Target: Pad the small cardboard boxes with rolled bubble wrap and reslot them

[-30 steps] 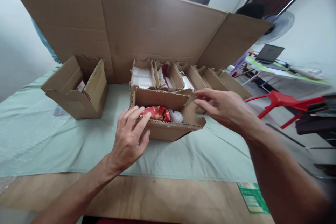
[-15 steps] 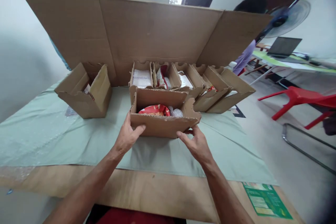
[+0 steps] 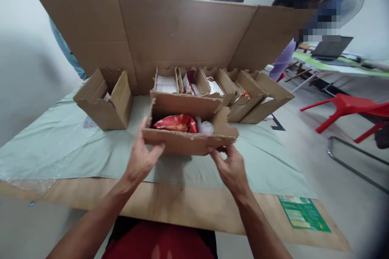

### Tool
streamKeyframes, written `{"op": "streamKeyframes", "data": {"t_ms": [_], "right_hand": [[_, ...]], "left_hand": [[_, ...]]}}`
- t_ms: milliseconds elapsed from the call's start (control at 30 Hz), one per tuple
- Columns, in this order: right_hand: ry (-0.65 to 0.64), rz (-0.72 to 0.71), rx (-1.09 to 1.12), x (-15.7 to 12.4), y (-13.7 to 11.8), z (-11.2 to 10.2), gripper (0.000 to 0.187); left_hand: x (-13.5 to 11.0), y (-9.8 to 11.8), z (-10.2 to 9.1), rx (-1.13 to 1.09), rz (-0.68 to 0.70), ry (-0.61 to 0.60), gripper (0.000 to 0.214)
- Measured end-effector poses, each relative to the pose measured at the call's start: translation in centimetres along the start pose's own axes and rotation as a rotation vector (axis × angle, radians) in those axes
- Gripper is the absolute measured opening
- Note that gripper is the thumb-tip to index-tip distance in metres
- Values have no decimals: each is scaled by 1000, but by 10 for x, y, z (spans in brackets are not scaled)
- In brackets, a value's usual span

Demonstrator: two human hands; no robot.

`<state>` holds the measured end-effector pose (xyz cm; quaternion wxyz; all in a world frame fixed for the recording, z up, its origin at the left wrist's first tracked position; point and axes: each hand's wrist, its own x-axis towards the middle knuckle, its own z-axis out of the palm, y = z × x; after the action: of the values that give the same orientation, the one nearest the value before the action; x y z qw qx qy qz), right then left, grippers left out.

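Between my hands is an open cardboard box, its top facing me. Inside lie a red packet and a bubble-wrapped item. My left hand grips the box's left end, thumb on the front wall and fingers around the side. At the lower right corner, my right hand holds it with the thumb in front; some fingers are hidden beneath. Behind it stands a row of similar boxes, among them one with a bubble-wrapped white item, one with a red-and-white packet and one with a white item.
Another cardboard box stands at the left on the pale green cloth. A tall cardboard panel rises behind the row. On the table's front right lies a green printed sheet. A red chair and other people are beyond.
The held box has come up and nearer to me, tilted so that more of its contents show. Both hands moved with it, and the camera view shifted slightly.
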<state>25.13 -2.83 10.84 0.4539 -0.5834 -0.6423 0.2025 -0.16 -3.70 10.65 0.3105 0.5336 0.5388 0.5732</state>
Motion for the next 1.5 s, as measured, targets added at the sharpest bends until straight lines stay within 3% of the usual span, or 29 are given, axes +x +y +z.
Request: {"op": "streamKeyframes", "data": {"t_ms": [100,200,333,500,633,800,967,1067,1200,1333,1500], "right_hand": [[121,42,-66,-11,10,-19,29],[157,15,-108,-35,14,-24,26],[33,-112,-42,-54,2,14,22],[-93,-287,10,-78,-11,70,45],[-225,-414,-17,-95,6,72,55],[-235,-140,62,-58,34,58,52],[-558,47,391,-18,45,84,78],[-701,136,505,-19,47,102,68],[-641,177,488,-26,45,110,54],[-624,132,472,-21,36,115,57],[-607,62,539,-14,26,131,64]], "left_hand": [[-3,7,21,-45,90,-81,82],[-24,-1,17,-60,28,-121,81],[-35,-27,-29,-105,-95,-23,80],[11,-53,-85,-235,-19,109,76],[32,-67,-98,-291,-17,181,79],[-8,-76,-88,-181,-107,259,73],[-37,-74,-68,-142,-180,261,79],[-29,-70,-56,-156,-139,238,79],[-17,-65,-41,-165,-124,153,74],[-13,-66,-30,-205,-92,119,68],[-14,-74,-30,-328,-48,152,63]]}}
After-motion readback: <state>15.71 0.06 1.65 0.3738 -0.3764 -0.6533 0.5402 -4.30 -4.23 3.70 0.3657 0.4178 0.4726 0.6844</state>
